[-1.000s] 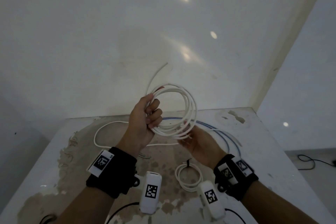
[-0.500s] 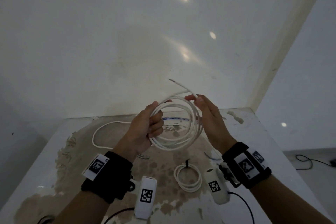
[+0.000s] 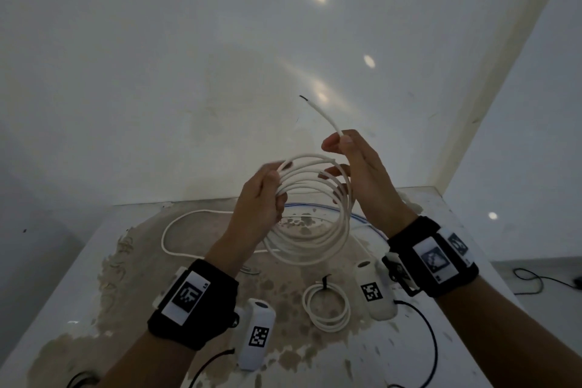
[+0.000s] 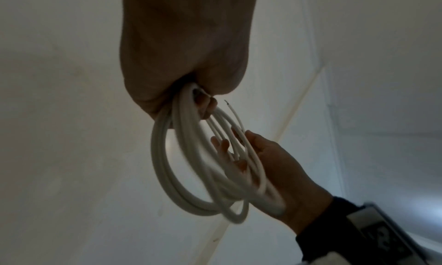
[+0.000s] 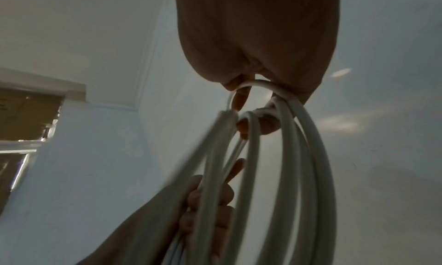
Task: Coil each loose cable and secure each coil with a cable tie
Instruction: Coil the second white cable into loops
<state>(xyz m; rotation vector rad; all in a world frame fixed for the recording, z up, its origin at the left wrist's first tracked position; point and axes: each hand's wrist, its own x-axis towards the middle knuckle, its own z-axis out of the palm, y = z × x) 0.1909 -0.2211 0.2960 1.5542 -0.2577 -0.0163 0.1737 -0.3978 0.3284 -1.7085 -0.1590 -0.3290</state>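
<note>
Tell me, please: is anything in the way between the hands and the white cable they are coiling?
Nothing visible. The left hand grips the white cable coil directly, and the right hand pinches its free end.

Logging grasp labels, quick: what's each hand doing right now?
Left hand: closed, gripping the white coil.
Right hand: closed, pinching the coil's free end.
</note>
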